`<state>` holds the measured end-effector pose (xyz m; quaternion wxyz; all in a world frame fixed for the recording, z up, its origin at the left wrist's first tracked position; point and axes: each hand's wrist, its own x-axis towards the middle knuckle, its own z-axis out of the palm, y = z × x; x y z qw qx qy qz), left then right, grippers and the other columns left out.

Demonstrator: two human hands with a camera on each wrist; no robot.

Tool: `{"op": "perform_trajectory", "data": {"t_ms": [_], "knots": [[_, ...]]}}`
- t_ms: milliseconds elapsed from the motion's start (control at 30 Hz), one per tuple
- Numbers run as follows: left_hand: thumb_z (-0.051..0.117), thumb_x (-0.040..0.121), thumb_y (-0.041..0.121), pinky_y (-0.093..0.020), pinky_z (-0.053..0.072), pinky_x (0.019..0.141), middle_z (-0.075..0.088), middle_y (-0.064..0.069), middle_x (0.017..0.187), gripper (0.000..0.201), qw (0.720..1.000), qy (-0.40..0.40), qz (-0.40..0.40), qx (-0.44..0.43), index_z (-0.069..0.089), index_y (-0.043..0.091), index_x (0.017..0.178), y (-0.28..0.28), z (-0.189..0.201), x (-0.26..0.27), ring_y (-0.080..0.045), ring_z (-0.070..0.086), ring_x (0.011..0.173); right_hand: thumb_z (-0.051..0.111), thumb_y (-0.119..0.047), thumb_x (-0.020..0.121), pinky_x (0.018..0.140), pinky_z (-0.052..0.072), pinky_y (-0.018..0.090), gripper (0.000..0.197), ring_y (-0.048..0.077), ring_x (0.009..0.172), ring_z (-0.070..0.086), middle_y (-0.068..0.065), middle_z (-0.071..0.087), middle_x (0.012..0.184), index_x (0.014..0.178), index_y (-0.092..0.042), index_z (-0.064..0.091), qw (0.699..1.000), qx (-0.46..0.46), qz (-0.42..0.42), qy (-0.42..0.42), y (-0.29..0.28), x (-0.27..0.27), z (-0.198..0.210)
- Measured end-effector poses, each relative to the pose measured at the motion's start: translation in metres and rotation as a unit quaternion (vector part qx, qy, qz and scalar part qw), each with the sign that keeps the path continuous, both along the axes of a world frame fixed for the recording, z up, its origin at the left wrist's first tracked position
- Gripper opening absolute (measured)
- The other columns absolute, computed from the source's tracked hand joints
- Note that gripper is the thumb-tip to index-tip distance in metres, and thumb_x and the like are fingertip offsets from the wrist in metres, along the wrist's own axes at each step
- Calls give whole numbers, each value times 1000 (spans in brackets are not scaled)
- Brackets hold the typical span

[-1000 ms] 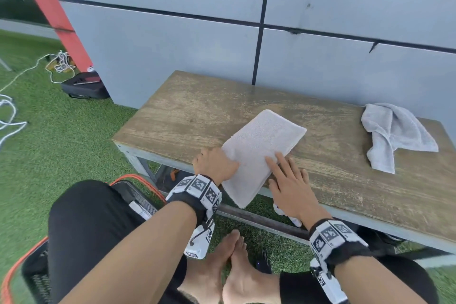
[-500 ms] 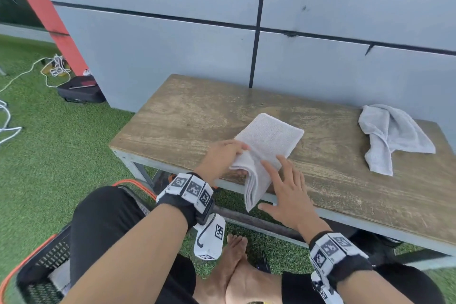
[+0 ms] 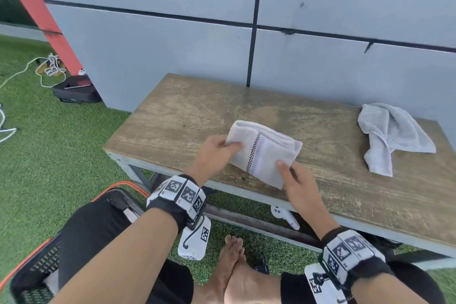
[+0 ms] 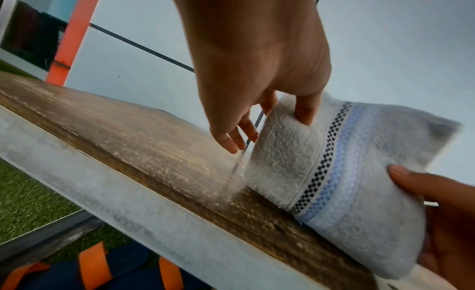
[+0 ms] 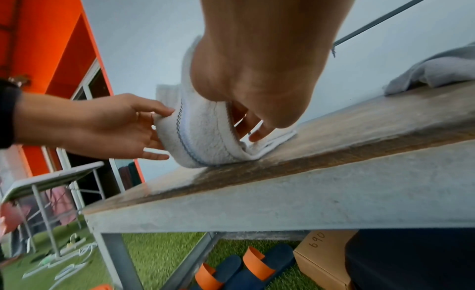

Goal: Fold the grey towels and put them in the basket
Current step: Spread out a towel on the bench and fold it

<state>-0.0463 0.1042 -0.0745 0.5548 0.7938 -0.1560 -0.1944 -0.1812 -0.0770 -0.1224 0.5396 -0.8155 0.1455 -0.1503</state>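
Observation:
A grey towel (image 3: 265,153) lies folded near the front edge of the wooden bench (image 3: 182,116), with a checkered stripe showing on top. My left hand (image 3: 229,147) pinches its left edge, thumb on top (image 4: 303,113). My right hand (image 3: 283,168) holds the near right corner, thumb on top and fingers curled under the fold (image 5: 257,131). The towel (image 5: 203,140) is lifted slightly off the wood between the two hands. A second grey towel (image 3: 392,133) lies crumpled at the right end of the bench. The black basket (image 3: 37,266) with an orange rim stands on the grass by my left leg.
A grey panelled wall (image 3: 172,52) runs right behind the bench. Blue and orange sandals (image 5: 244,270) and a cardboard box (image 5: 321,253) sit under the bench. A black case (image 3: 76,91) and white cables (image 3: 49,66) lie on the grass at the left.
The towel's hanging near half has been lifted and folded over the far half, so the striped side now faces up. Both hands moved forward onto the bench with it.

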Motion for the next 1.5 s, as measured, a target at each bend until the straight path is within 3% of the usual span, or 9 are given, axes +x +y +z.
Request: {"op": "perform_trajectory", "data": {"t_ms": [67,167,333,467,700,867,1100,1267,1500], "knots": [[59,99,34,-31,52,79,74,-5,96,24,1000,5,-14,7,71,18,87,-3,-6,-1,-16,67,87,49,-42,103,50,30,25,41,15,55,44,13,54,67,90,-5,63,1000,15,-18,6,-1,1,4],[53,100,44,-31,47,69,66,-9,83,41,998,-5,-40,42,63,3,96,-10,-26,0,-21,62,76,50,-35,104,47,27,19,42,12,52,39,3,48,65,80,-2,56,998,0,-40,46,-3,3,2],[48,102,44,-27,37,56,51,2,69,36,987,-72,-39,140,52,15,83,-25,-47,0,-13,46,57,52,-36,102,48,36,27,40,27,60,54,10,60,75,92,2,60,988,12,-86,129,-11,10,-11],[44,102,48,-32,44,64,56,6,70,36,973,-113,-12,201,48,25,74,-41,-54,7,-16,55,65,49,-35,104,52,49,31,33,26,75,66,15,68,97,98,-5,61,982,6,-107,156,-14,20,-9],[34,102,57,-42,52,80,66,-5,92,48,936,-156,8,316,60,17,105,-63,-53,10,-31,65,90,42,-34,107,54,41,29,35,18,67,54,10,62,88,95,-5,56,975,6,-151,164,-18,28,-13],[27,103,58,-44,54,81,69,-12,99,55,912,-173,-13,373,60,15,103,-72,-53,16,-34,66,93,39,-33,108,55,37,32,35,19,67,51,7,57,83,89,-7,53,971,1,-167,170,-21,32,-20],[23,106,55,-40,43,72,68,-13,102,58,901,-189,-7,390,61,11,109,-78,-54,17,-35,65,96,34,-31,109,47,27,29,47,17,49,37,3,40,60,66,-13,38,962,-22,-166,216,-28,39,-19],[27,106,48,-45,53,77,64,-7,88,41,933,-195,24,302,50,16,94,-74,-56,19,-34,64,83,30,-27,109,46,26,27,50,15,48,38,1,42,57,63,-13,41,959,-79,-149,229,-26,39,-14],[26,107,45,-40,46,65,56,-2,83,33,917,-266,46,294,41,19,93,-77,-68,17,-32,60,73,27,-27,110,46,30,26,49,13,51,43,0,47,60,65,-15,44,953,-121,-146,236,-23,38,-10]]}}
